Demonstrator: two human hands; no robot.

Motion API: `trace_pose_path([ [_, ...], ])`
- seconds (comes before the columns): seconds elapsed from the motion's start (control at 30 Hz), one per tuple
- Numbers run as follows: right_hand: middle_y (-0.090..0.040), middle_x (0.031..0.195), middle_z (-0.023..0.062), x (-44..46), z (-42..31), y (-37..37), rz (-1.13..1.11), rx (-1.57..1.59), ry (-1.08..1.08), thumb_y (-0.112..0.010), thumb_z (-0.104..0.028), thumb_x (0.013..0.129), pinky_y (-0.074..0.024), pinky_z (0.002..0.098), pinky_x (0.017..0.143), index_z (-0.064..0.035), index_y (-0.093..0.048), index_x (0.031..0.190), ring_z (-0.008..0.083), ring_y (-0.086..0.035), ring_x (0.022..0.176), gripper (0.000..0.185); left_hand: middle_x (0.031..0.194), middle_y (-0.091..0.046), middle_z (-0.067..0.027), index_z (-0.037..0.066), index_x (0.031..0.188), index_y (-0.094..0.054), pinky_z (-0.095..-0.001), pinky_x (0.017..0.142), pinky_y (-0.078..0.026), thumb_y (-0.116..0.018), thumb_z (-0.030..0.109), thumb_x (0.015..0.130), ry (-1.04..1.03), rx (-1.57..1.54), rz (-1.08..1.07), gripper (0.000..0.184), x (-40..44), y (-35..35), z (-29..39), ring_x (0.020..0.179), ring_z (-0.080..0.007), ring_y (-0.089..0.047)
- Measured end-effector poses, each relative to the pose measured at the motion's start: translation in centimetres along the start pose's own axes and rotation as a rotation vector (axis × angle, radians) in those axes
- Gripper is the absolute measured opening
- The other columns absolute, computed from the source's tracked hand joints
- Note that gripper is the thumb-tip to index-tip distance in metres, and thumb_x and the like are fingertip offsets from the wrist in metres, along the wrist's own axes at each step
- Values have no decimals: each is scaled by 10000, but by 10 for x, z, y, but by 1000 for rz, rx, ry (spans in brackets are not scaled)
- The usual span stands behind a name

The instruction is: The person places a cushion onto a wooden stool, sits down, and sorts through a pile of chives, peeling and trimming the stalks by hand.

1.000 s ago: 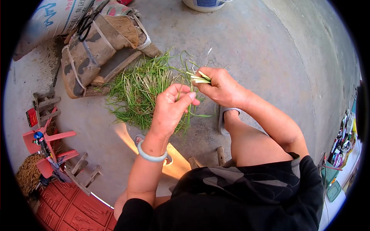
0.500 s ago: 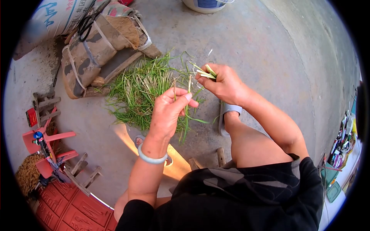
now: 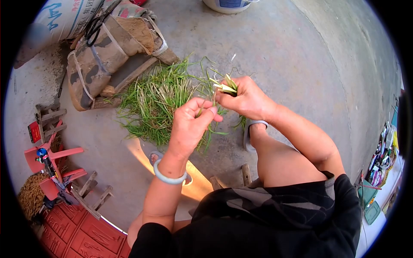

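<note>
Several pale-ended green stalks (image 3: pixel 228 86) stick out of my right hand (image 3: pixel 249 99), whose fingers are wrapped round them. My left hand (image 3: pixel 191 120), with a pale bangle (image 3: pixel 168 175) on its wrist, pinches a thin green stem between thumb and fingers, close to the right fingertips. Whether the two hands touch is hard to tell. Beneath and to the left of them a heap of green grass-like stalks (image 3: pixel 155 103) lies on the concrete floor, with some dry strands mixed in.
A padded wooden stool (image 3: pixel 101 58) with black scissors (image 3: pixel 95 31) on it stands at the upper left, near a printed sack (image 3: pixel 64 19). A white bucket (image 3: pixel 227 6) is at the top. Red chair parts (image 3: pixel 49 170) and wooden stool legs lie lower left.
My left hand has brought its stem up to the right hand, which has shifted slightly left and down. Half a second ago the hands were further apart.
</note>
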State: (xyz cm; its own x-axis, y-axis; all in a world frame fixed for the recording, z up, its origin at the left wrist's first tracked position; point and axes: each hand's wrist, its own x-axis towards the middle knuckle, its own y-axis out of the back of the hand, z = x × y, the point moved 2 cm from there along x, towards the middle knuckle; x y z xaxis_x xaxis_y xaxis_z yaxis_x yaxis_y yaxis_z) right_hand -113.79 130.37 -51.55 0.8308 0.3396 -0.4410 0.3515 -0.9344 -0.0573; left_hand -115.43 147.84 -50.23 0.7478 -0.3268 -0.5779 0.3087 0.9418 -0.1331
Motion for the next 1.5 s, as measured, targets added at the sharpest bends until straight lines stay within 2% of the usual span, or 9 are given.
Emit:
trace_pose_path([
  [0.17,-526,672,-38,0,-4,4,94,-31,-31,-566,-105,834,-393,243,588,-19,-606,752,43,-458,668,126,750,-673,-63,29,928,-584,-165,489,-320,-597,104,882,-9,-84,-6,89,0,1,-3,534,1,-421],
  [0.4,-526,687,-50,-2,-5,-3,1,80,63,-621,-127,869,-381,247,579,-27,-607,761,46,-448,659,147,748,-674,-62,27,917,-594,-160,495,-321,-589,114,889,-6,-96,9,92,3,1,-4,539,4,-413],
  [0.6,-530,679,-26,-1,-4,-3,41,-47,4,-564,-191,896,-382,255,568,-5,-593,755,62,-453,644,236,734,-672,-61,28,902,-595,-161,495,-322,-586,116,891,0,-55,4,89,3,-2,-3,540,7,-408],
  [0.7,-526,650,-16,9,13,6,176,-107,136,-535,-235,906,-384,267,550,11,-578,734,84,-460,612,303,736,-674,-65,31,896,-595,-164,504,-330,-587,116,891,4,-73,-11,85,3,-2,-1,543,2,-415],
  [0.83,-561,718,10,4,1,18,128,-41,-192,-545,-272,906,-397,247,548,3,-617,749,75,-470,634,325,742,-678,-72,39,893,-598,-167,521,-341,-586,114,891,11,-163,28,76,2,0,-1,546,-7,-430],
  [0.97,-528,653,-35,1,6,0,194,121,93,-604,-228,890,-352,242,495,-41,-645,865,58,-432,565,193,746,-679,-76,44,894,-600,-163,524,-340,-585,117,894,23,-201,33,75,4,0,-1,547,-6,-435],
  [1.13,-488,609,-71,-3,-8,-6,-11,254,-25,-672,-220,856,-272,210,445,-71,-648,844,20,-368,511,152,749,-680,-79,43,901,-604,-160,519,-335,-582,125,901,8,-195,35,85,6,-3,1,548,-3,-431],
  [1.33,-477,609,-69,-5,-5,-4,-32,230,11,-618,-192,897,-280,212,463,-67,-633,816,23,-352,524,150,743,-678,-76,45,896,-611,-163,517,-335,-583,132,901,17,-197,6,91,5,-3,-3,548,-9,-434],
  [1.5,-511,678,-50,-5,-2,-5,-39,143,91,-564,-151,930,-376,222,584,-40,-616,865,36,-436,653,138,732,-674,-68,55,875,-613,-174,525,-345,-591,150,895,49,-233,9,100,3,-4,0,558,-19,-446],
])
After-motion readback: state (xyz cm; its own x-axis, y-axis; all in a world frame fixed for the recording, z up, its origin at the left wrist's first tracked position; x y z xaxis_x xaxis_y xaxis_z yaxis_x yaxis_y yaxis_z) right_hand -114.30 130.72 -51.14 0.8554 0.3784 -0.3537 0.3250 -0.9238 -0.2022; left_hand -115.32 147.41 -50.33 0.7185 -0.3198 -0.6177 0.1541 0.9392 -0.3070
